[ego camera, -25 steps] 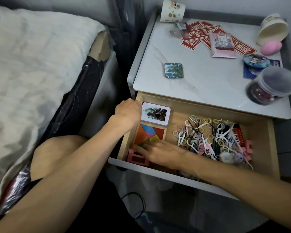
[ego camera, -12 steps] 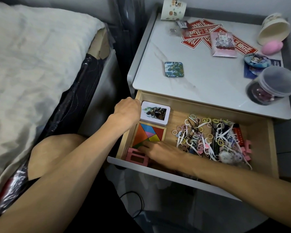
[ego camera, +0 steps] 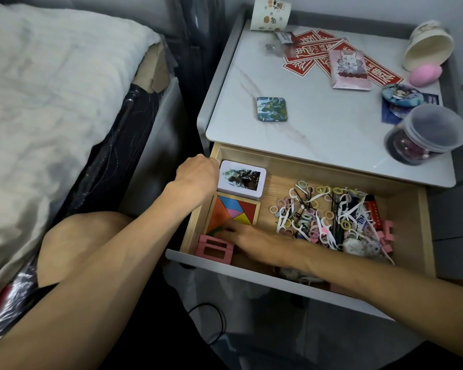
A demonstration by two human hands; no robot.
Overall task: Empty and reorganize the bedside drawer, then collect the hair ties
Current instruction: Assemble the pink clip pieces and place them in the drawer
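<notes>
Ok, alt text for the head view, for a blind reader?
The right hand reaches into the open bedside drawer, fingers resting on the near edge of the tangram puzzle; the left hand grips the drawer's left wall. Hair ties and floss picks lie heaped to the right.

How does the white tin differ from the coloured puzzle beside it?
The white tin has rounded corners and a picture on its lid; the puzzle is a square-cornered wooden tray of coloured pieces. The tin lies further back; the puzzle lies nearer the front, with the right hand over its front edge. Both lie flat at the left end of the drawer.
</notes>
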